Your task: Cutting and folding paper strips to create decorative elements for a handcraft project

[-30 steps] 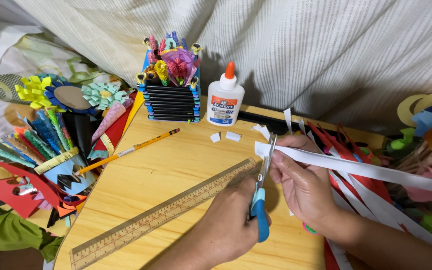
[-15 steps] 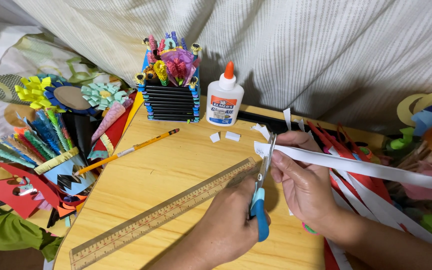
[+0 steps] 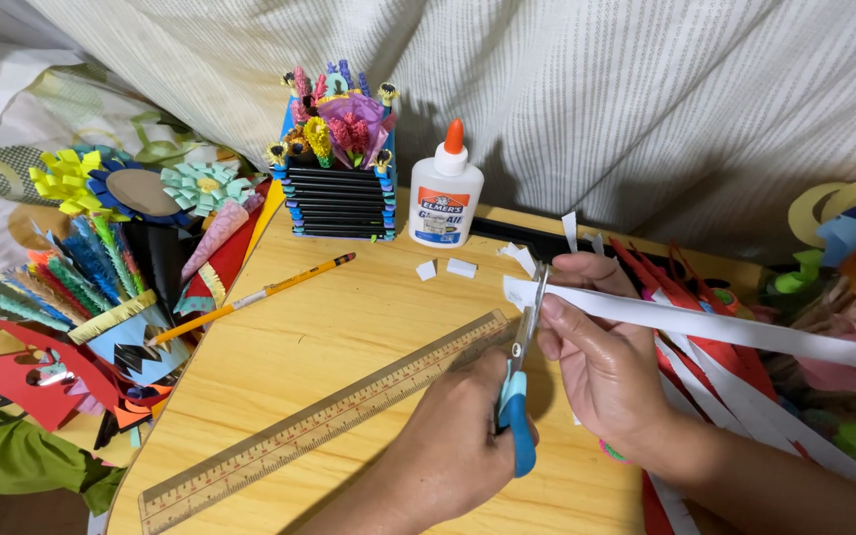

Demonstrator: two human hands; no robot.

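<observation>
My left hand [image 3: 448,441] grips blue-handled scissors [image 3: 519,396], blades pointing up and away. The blades meet the left end of a long white paper strip [image 3: 705,322]. My right hand [image 3: 596,357] pinches that strip near its left end, fingers above and thumb below, holding it level over the wooden table [image 3: 349,327]. Small white paper offcuts [image 3: 448,267] lie on the table just beyond the scissors tips.
A wooden ruler [image 3: 329,421] lies diagonally beside my left hand, with a yellow pencil [image 3: 250,297] further left. A white glue bottle [image 3: 445,198] and a box of paper flowers [image 3: 339,159] stand at the back. Paper crafts crowd the left; red and white strips [image 3: 715,376] lie right.
</observation>
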